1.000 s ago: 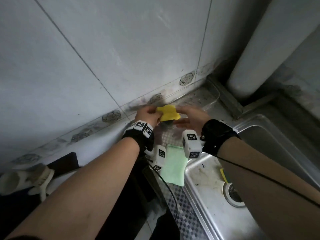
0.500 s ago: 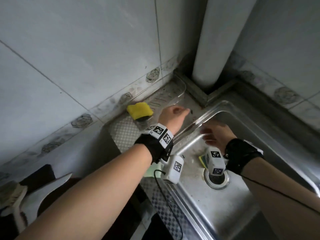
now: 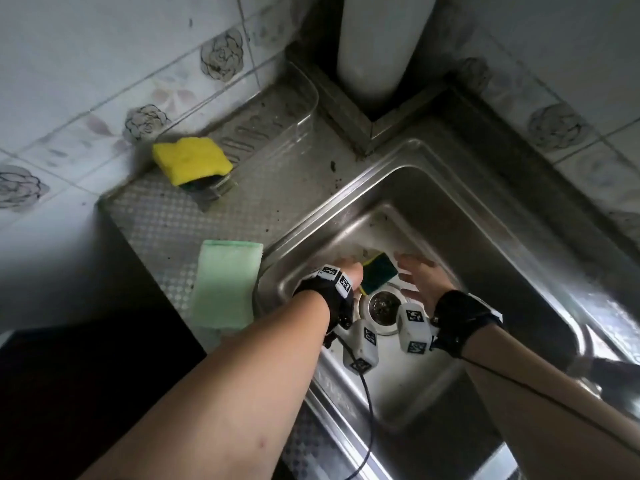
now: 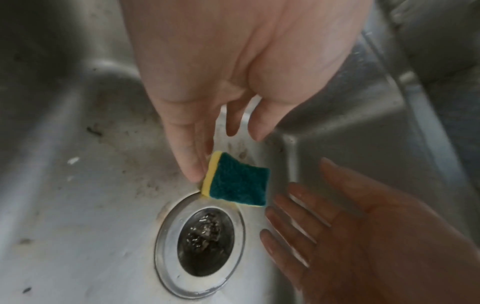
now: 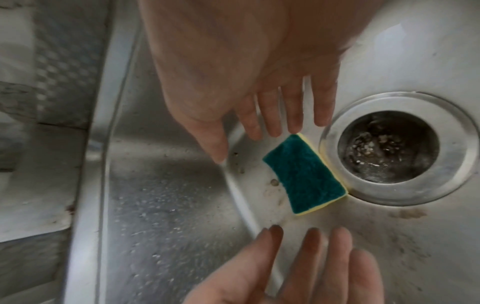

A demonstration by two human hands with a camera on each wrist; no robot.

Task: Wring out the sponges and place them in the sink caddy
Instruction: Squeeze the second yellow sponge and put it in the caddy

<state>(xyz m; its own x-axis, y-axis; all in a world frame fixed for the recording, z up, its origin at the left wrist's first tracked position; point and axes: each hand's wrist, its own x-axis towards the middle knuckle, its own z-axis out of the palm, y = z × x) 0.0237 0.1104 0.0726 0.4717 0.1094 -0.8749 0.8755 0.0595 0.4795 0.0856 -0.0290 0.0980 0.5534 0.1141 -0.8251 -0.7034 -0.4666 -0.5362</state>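
Green-and-yellow sponge [image 5: 305, 176] lies on sink [image 5: 168, 195] floor, frame centre, beside drain [image 5: 389, 147]. Left hand [image 4: 233, 72] fingers [image 4: 191, 162] extended, touching its yellow edge. Right hand [image 5: 246, 61] fingers wide, just above, holding nothing.

Pretty dim overall, flat greyish daylight, can't tell where it's coming from. The only real glare sits on the steel sink [image 3: 540, 271]: bright streaks along its right rim in the head view. Left of the sink everything drops into near-black shadow. Head view is wide-angle, so the tile lines bow toward the edges. Both wrist views are soft and smeary: the right hand [image 4: 363, 236] is motion-blurred and shadowed, the left hand [image 5: 298, 273] is blurry too. Sink walls go mushy toward the frame edges.
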